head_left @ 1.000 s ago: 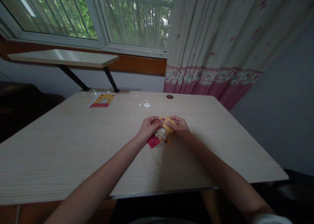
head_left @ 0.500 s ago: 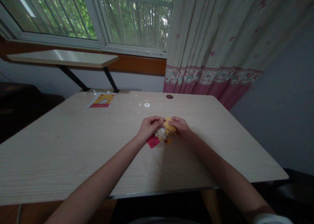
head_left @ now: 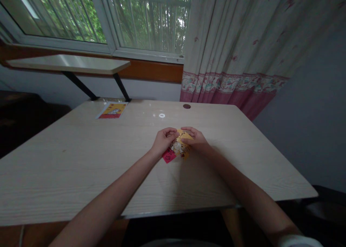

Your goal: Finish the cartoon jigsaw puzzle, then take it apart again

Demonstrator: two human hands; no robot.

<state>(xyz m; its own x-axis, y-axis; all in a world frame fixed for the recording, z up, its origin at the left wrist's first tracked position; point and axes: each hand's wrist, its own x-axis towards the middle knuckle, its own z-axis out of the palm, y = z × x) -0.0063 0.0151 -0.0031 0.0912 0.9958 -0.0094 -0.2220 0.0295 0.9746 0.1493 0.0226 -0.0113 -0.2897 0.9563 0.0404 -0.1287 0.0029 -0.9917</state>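
On the broad pale surface (head_left: 89, 149), the left hand (head_left: 163, 139) pinches the left side of a yellow-and-red printed sheet (head_left: 177, 147), while the right hand (head_left: 198, 140) grasps its right side, thumb over the face and fingers at the far edge. The printed sheet, between the hands near mid-surface, is probably light, thin and easily bent, best taken by opposite edges. Its red corner (head_left: 168, 156) points leftward and toward the person; covered edges leave the long axis uncertain.

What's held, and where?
What looks like a yellow-and-red puzzle: left hand at its upper left edge, right hand at its upper right.
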